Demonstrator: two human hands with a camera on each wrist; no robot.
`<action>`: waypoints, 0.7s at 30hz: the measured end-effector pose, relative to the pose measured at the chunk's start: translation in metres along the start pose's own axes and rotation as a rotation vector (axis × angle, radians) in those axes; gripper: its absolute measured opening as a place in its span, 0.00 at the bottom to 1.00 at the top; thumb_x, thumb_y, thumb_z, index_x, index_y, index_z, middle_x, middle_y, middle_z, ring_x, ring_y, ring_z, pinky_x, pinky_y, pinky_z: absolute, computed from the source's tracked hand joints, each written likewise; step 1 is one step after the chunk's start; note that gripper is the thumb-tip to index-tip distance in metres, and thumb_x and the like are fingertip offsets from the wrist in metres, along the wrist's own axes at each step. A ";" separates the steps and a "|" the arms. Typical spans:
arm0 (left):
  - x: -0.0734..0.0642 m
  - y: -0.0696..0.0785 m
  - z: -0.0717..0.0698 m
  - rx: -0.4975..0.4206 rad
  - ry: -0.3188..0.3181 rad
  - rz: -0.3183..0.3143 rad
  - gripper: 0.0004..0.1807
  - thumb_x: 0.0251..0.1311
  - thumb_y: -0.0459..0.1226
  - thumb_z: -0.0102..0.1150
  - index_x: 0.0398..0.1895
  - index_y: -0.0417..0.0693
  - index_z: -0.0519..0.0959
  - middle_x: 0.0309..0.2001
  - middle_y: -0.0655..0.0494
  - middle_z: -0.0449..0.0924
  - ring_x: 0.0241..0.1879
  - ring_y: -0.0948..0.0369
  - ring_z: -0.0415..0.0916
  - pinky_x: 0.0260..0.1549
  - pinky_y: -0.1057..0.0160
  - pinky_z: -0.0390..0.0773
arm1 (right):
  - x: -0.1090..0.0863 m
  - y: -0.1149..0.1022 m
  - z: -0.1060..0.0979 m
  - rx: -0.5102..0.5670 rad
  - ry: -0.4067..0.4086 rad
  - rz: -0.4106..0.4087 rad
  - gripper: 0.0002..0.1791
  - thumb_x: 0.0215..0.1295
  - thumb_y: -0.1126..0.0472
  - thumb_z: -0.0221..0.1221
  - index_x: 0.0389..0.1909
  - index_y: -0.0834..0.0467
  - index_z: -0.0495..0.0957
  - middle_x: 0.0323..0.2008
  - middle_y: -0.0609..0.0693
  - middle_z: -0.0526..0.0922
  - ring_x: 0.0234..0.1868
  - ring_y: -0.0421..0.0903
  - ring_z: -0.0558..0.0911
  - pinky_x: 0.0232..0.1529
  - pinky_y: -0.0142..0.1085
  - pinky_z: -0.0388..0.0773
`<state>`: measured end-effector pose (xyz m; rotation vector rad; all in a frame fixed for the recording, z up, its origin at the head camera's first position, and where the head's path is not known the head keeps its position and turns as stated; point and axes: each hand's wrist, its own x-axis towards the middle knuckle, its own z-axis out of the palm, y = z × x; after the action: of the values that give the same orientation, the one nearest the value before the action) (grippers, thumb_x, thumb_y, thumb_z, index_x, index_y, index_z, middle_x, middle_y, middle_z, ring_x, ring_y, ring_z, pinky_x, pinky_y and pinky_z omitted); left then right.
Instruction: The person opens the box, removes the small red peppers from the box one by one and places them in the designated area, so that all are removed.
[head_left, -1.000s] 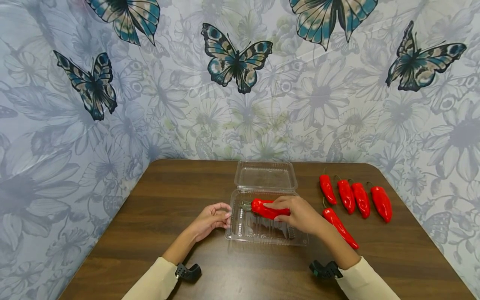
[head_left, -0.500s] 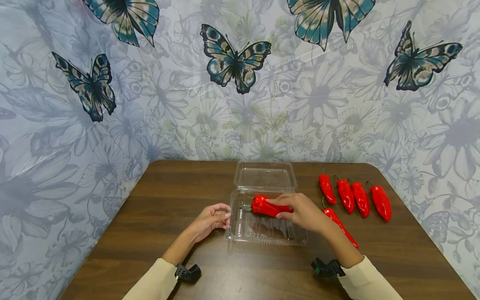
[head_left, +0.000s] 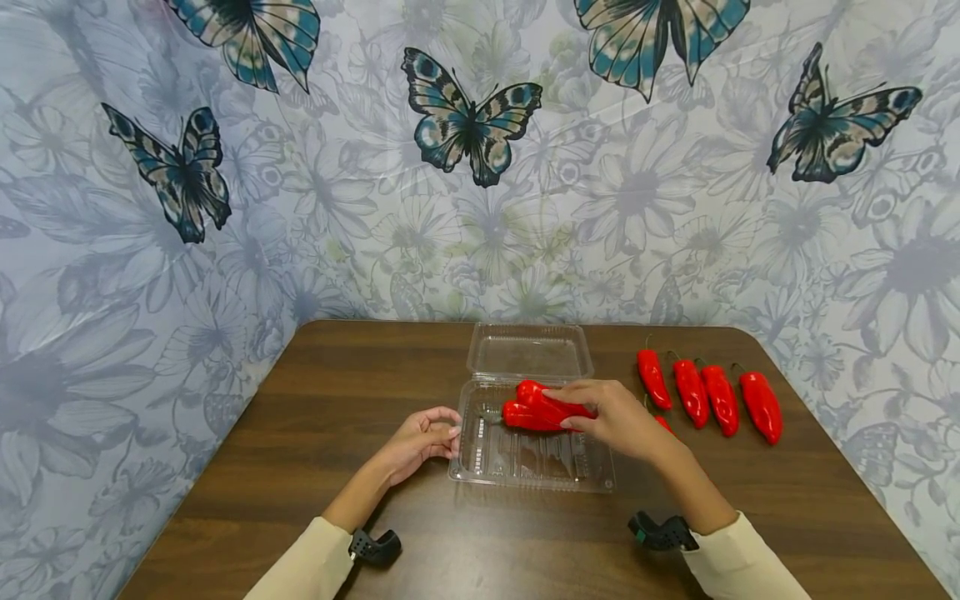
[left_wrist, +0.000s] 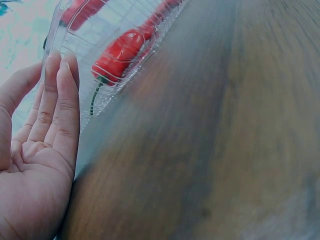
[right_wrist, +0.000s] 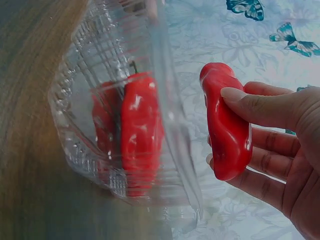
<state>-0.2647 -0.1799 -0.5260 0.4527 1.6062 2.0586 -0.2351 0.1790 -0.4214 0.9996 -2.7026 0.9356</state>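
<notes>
A clear plastic clamshell container (head_left: 480, 477) stands on the table with its lid (head_left: 531, 350) tipped back. My left hand (head_left: 420, 442) is at its left rim; in the left wrist view, straight fingers (left_wrist: 65, 100) touch the corner. One red pepper (right_wrist: 142, 135) with a green stem lies inside the container. My right hand (head_left: 618, 417) holds another red pepper (right_wrist: 227, 125) between thumb and fingers, just above the one inside. In the right wrist view a dimmer red shape shows through the wall beside the lying pepper; whether it is a reflection, I cannot tell.
Several red peppers (head_left: 691, 393) lie in a loose row on the right side of the wooden table (head_left: 360, 375). One more pepper (head_left: 663, 422) is partly hidden behind my right forearm. A butterfly-patterned cloth (head_left: 472, 250) hangs behind the table.
My right hand has shifted slightly right and back with its pepper, uncovering more of the pepper lying in the container. The left hand has stayed in place.
</notes>
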 end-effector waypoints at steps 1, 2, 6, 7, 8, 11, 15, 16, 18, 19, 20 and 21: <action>0.000 0.000 0.000 0.001 -0.001 0.001 0.09 0.71 0.27 0.55 0.50 0.43 0.75 0.29 0.54 0.85 0.31 0.63 0.83 0.35 0.65 0.85 | 0.000 0.000 -0.001 0.004 0.003 0.006 0.30 0.57 0.65 0.73 0.62 0.51 0.81 0.51 0.50 0.86 0.46 0.46 0.84 0.34 0.34 0.80; 0.001 0.000 0.000 0.002 0.000 0.000 0.09 0.71 0.27 0.55 0.51 0.43 0.75 0.29 0.54 0.85 0.31 0.63 0.83 0.35 0.65 0.85 | 0.000 0.000 -0.002 0.008 0.005 0.011 0.30 0.57 0.65 0.73 0.62 0.51 0.81 0.51 0.50 0.86 0.45 0.46 0.84 0.33 0.33 0.80; 0.002 -0.001 -0.002 0.011 0.006 0.004 0.08 0.71 0.28 0.55 0.50 0.43 0.75 0.29 0.54 0.85 0.31 0.62 0.83 0.36 0.65 0.85 | -0.001 0.001 -0.006 0.016 0.011 0.027 0.29 0.58 0.64 0.73 0.62 0.51 0.81 0.51 0.50 0.86 0.35 0.43 0.80 0.28 0.31 0.77; 0.002 -0.002 -0.002 0.015 0.007 0.002 0.08 0.71 0.28 0.56 0.50 0.43 0.75 0.29 0.54 0.84 0.31 0.62 0.83 0.36 0.65 0.85 | -0.001 0.001 -0.006 0.014 0.011 0.029 0.28 0.58 0.64 0.73 0.62 0.51 0.81 0.51 0.50 0.86 0.33 0.43 0.79 0.27 0.31 0.76; 0.002 -0.002 -0.002 0.018 0.007 -0.002 0.08 0.71 0.28 0.56 0.50 0.43 0.75 0.29 0.54 0.84 0.31 0.62 0.83 0.36 0.65 0.85 | -0.001 0.001 -0.007 0.013 0.010 0.030 0.28 0.58 0.63 0.73 0.62 0.52 0.81 0.51 0.51 0.86 0.33 0.42 0.78 0.27 0.31 0.76; 0.001 -0.004 -0.003 0.023 0.006 -0.009 0.08 0.71 0.28 0.56 0.50 0.43 0.75 0.29 0.54 0.84 0.31 0.62 0.83 0.36 0.64 0.85 | -0.002 0.002 -0.008 0.004 0.014 0.026 0.28 0.58 0.63 0.73 0.61 0.52 0.82 0.52 0.53 0.86 0.34 0.42 0.79 0.29 0.31 0.77; 0.001 -0.004 -0.003 0.020 0.009 -0.001 0.08 0.71 0.27 0.55 0.50 0.43 0.75 0.30 0.54 0.84 0.31 0.63 0.83 0.36 0.64 0.85 | -0.003 0.003 -0.012 0.013 0.026 0.018 0.28 0.58 0.64 0.73 0.61 0.53 0.82 0.51 0.52 0.86 0.33 0.41 0.79 0.28 0.31 0.78; 0.001 -0.004 -0.002 0.019 0.009 0.003 0.08 0.71 0.27 0.55 0.50 0.42 0.75 0.30 0.54 0.84 0.31 0.63 0.83 0.36 0.65 0.85 | -0.003 0.003 -0.013 0.018 0.031 0.018 0.28 0.58 0.64 0.73 0.61 0.53 0.82 0.51 0.52 0.86 0.32 0.41 0.78 0.27 0.31 0.77; 0.001 -0.003 -0.002 0.017 0.012 0.004 0.08 0.71 0.27 0.55 0.50 0.42 0.75 0.30 0.54 0.84 0.31 0.63 0.82 0.35 0.65 0.85 | -0.004 0.003 -0.015 0.030 0.034 0.021 0.29 0.58 0.65 0.73 0.62 0.53 0.81 0.51 0.52 0.86 0.27 0.40 0.75 0.25 0.31 0.76; 0.001 -0.003 -0.001 0.016 0.013 0.003 0.08 0.71 0.28 0.55 0.50 0.42 0.75 0.30 0.54 0.84 0.31 0.63 0.82 0.35 0.65 0.85 | -0.004 0.003 -0.016 0.036 0.034 0.024 0.29 0.57 0.66 0.73 0.62 0.53 0.81 0.52 0.52 0.86 0.24 0.39 0.74 0.24 0.30 0.76; 0.001 -0.003 -0.001 0.016 0.013 0.002 0.08 0.71 0.28 0.55 0.50 0.42 0.75 0.30 0.54 0.84 0.30 0.62 0.82 0.35 0.65 0.85 | -0.005 0.003 -0.017 0.039 0.034 0.027 0.29 0.58 0.66 0.73 0.62 0.53 0.81 0.52 0.52 0.86 0.22 0.38 0.72 0.23 0.30 0.75; 0.000 -0.003 -0.001 0.016 0.014 0.001 0.08 0.71 0.28 0.56 0.50 0.42 0.75 0.30 0.54 0.84 0.30 0.62 0.82 0.35 0.65 0.85 | -0.006 0.003 -0.018 0.040 0.035 0.027 0.29 0.58 0.65 0.73 0.62 0.53 0.81 0.52 0.52 0.86 0.20 0.37 0.70 0.22 0.30 0.74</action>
<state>-0.2649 -0.1796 -0.5290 0.4454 1.6316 2.0554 -0.2345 0.1949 -0.4101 0.9473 -2.6850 1.0067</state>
